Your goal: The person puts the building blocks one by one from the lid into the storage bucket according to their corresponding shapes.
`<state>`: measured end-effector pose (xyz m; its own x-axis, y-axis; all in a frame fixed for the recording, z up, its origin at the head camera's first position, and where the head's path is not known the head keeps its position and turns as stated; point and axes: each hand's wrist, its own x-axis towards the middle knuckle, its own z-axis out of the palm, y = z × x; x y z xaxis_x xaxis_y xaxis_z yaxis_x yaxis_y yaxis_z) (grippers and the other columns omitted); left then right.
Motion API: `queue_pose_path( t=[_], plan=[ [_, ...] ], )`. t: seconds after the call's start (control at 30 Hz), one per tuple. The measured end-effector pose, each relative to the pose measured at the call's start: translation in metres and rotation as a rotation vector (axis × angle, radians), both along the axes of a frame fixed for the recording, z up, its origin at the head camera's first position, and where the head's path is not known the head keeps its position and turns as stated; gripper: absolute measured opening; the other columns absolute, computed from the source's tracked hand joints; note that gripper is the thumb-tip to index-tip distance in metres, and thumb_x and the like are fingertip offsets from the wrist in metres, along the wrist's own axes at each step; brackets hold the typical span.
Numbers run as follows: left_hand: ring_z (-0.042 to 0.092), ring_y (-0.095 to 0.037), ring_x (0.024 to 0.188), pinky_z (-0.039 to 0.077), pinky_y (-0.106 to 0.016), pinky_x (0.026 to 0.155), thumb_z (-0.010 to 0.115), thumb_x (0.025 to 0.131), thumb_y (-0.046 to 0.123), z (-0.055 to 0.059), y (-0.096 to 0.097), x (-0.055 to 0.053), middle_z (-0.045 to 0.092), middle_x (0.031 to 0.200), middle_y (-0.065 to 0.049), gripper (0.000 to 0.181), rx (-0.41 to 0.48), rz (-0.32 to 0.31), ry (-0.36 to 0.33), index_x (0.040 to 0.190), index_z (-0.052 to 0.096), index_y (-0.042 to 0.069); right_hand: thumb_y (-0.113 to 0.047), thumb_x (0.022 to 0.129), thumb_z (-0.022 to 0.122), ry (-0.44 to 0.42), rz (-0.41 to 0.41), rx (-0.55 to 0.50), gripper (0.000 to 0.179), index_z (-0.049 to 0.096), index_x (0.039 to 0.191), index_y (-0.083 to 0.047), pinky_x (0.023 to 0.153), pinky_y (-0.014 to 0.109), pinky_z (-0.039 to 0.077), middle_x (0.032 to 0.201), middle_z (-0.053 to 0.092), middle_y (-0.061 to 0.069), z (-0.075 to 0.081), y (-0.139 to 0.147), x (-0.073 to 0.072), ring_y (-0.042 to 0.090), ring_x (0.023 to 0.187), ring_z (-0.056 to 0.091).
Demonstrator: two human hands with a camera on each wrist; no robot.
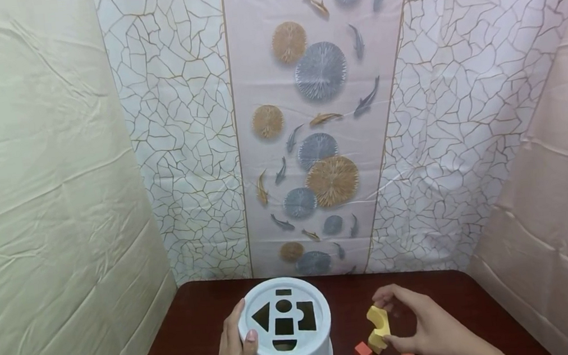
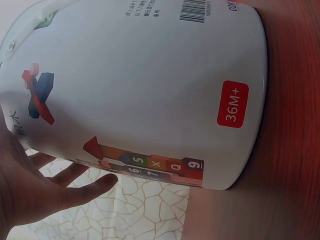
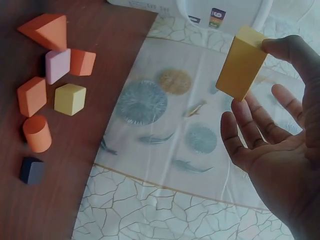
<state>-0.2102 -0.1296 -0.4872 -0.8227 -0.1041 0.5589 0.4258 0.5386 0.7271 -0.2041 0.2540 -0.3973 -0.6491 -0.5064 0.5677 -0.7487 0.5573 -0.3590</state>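
apparently for steadiness, left hand [image 1: 234, 344] rests, fingers spread, against white bucket [image 1: 322, 314] at nine o'clock; right hand [image 1: 423, 320], at three o'clock, pinches yellow block [image 3: 242, 66].

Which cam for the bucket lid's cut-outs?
Head view: it looks down on the lid, so the cut-outs face the camera and their shapes read clearly. Left wrist shows the bucket's printed side; right wrist catches only a cropped piece of the bucket at the top edge. Neither shows a cut-out.

Bucket [image 1: 303, 340] on the table [image 1: 177, 345], left of the blocks [image 1: 363, 353], cloth [image 1: 266, 89] behind.
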Motion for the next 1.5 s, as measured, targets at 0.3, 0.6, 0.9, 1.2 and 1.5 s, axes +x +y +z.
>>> queue_pose_path(
  t=[0.3, 0.6, 0.9, 1.2, 1.5],
  plan=[
    [0.048, -0.024, 0.125, 0.046, -0.058, 0.101, 0.044, 0.107, 0.045, 0.007, -0.002, 0.007, 0.043, 0.148, 0.002, 0.053, 0.089, -0.093, -0.201, 0.156, 0.027, 0.041, -0.026, 0.076, 0.092, -0.073, -0.008, -0.01, 0.06, 0.059, 0.126, -0.026, 0.08, 0.03, 0.059, 0.11, 0.069, -0.008, 0.009, -0.011, -0.004, 0.008, 0.096, 0.067],
    [0.053, -0.023, 0.131, 0.049, -0.055, 0.104, 0.056, 0.104, 0.033, 0.007, -0.008, 0.004, 0.048, 0.151, -0.004, 0.06, -0.093, -0.028, -0.044, 0.158, 0.032, 0.027, -0.027, 0.078, 0.09, -0.106, 0.021, -0.03, 0.055, 0.061, 0.124, -0.019, 0.083, 0.031, 0.06, 0.111, 0.07, -0.008, 0.016, -0.018, -0.007, 0.011, 0.098, 0.069],
    [0.043, -0.036, 0.141, 0.046, -0.067, 0.103, 0.06, 0.097, 0.058, 0.026, -0.027, 0.004, 0.034, 0.161, -0.008, 0.081, -0.103, -0.234, -0.363, 0.161, 0.013, 0.042, -0.026, 0.08, 0.088, -0.108, 0.059, -0.034, 0.056, 0.06, 0.128, -0.021, 0.085, 0.03, 0.06, 0.12, 0.067, -0.007, 0.027, -0.028, -0.009, 0.013, 0.105, 0.068],
    [0.038, -0.028, 0.146, 0.041, -0.063, 0.112, 0.067, 0.09, 0.062, 0.043, -0.037, 0.006, 0.031, 0.162, 0.002, 0.089, -0.187, -0.259, -0.324, 0.162, 0.023, 0.032, -0.028, 0.082, 0.087, -0.085, 0.097, -0.038, 0.057, 0.058, 0.132, -0.022, 0.087, 0.03, 0.059, 0.122, 0.066, -0.007, 0.038, -0.047, -0.018, 0.013, 0.109, 0.067],
    [0.045, -0.024, 0.141, 0.046, -0.062, 0.108, 0.068, 0.084, 0.07, 0.049, -0.043, 0.005, 0.036, 0.157, 0.012, 0.09, -0.241, -0.215, -0.313, 0.159, 0.03, 0.038, -0.03, 0.08, 0.088, -0.128, 0.085, -0.026, 0.059, 0.058, 0.131, -0.027, 0.089, 0.029, 0.058, 0.122, 0.067, -0.01, 0.048, -0.07, -0.025, 0.011, 0.11, 0.066]
  ],
)
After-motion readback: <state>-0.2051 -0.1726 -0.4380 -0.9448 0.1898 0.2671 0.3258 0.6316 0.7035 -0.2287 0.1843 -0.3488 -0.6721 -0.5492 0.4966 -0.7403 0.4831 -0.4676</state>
